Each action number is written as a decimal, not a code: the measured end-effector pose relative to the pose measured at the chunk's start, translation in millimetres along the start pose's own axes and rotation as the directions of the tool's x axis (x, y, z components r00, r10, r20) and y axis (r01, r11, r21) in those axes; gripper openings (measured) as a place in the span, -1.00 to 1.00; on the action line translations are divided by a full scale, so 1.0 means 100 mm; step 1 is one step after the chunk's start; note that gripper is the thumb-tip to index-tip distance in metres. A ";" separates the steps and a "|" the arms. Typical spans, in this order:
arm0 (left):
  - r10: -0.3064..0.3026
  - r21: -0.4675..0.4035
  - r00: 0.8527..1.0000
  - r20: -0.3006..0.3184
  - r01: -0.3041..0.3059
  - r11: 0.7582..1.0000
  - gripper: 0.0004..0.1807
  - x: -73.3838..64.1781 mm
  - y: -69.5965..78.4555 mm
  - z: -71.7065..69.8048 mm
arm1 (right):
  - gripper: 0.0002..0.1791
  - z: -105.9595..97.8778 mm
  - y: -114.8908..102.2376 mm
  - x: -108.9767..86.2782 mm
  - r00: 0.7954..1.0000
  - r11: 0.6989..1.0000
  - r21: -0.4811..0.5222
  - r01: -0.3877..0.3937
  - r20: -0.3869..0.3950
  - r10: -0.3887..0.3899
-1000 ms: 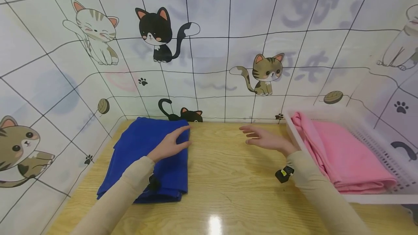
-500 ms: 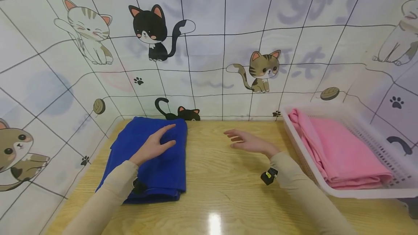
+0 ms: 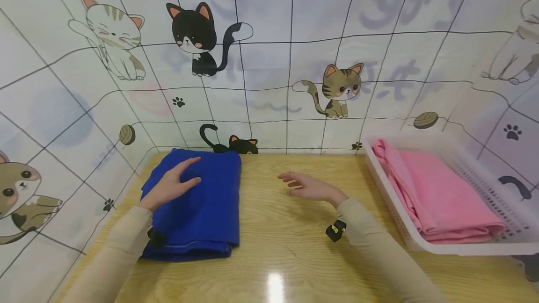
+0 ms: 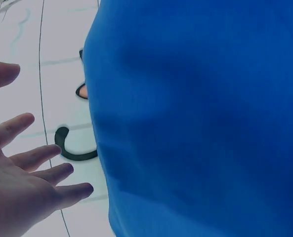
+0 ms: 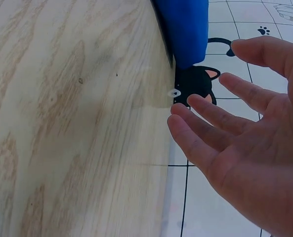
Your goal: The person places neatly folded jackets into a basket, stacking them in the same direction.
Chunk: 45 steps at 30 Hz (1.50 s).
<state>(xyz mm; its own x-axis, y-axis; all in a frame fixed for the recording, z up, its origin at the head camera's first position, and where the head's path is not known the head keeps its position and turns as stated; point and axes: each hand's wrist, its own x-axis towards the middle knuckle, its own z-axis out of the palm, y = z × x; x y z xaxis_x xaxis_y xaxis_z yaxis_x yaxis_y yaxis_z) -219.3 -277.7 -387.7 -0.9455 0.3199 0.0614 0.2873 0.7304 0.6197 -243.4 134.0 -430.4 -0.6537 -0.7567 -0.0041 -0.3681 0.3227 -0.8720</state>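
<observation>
A folded blue cloth (image 3: 214,200) lies on the left of the wooden table. Over its left part hovers my left hand (image 3: 171,186), fingers spread and holding nothing. In the left wrist view that hand (image 4: 27,182) appears beside the blue cloth (image 4: 200,118), apart from it. My right hand (image 3: 309,187) hangs above the bare wood to the right of the cloth, fingers loosely extended. The right wrist view shows this hand (image 5: 240,123) with nothing in its grasp, the blue cloth (image 5: 183,29) beyond it.
At the right stands a white plastic basket (image 3: 389,195) with a folded pink cloth (image 3: 446,191) inside. A wall covering (image 3: 269,69) printed with cats and grid lines rises behind and beside the table (image 3: 269,228).
Both hands have moved left. The left hand has drifted from the blue cloth's right edge to over its left part; the right hand has come away from the basket. The cloths stay put.
</observation>
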 end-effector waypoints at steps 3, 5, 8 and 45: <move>-0.005 0.012 1.000 -0.017 0.005 1.000 -0.31 -0.02 -0.07 -0.10 | -0.43 0.02 0.00 -0.01 1.000 1.000 -0.012 -0.006 0.003 0.006; -0.003 0.009 1.000 -0.030 0.003 1.000 -0.31 -0.04 -0.14 -0.16 | -0.42 0.02 0.00 -0.02 1.000 1.000 -0.015 -0.012 0.006 0.012; 0.006 -0.001 0.999 -0.050 -0.006 1.000 -0.32 -0.05 -0.24 -0.26 | -0.42 0.02 0.01 -0.04 1.000 0.999 -0.033 -0.017 0.010 0.018; -0.297 -0.395 0.926 0.233 0.369 0.842 -0.18 -0.45 -1.27 -0.33 | -0.48 0.06 0.21 -0.21 0.999 0.997 -0.074 -0.033 -0.025 0.032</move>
<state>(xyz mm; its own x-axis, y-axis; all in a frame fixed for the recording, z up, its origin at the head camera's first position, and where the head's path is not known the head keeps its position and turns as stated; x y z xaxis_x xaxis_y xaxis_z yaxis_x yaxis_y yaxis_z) -218.3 -404.7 -443.0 -0.9252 0.2202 -0.3091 -0.1674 0.4943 0.8530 -233.4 153.6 -451.9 -0.6812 -0.7319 -0.0197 -0.3942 0.3893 -0.8325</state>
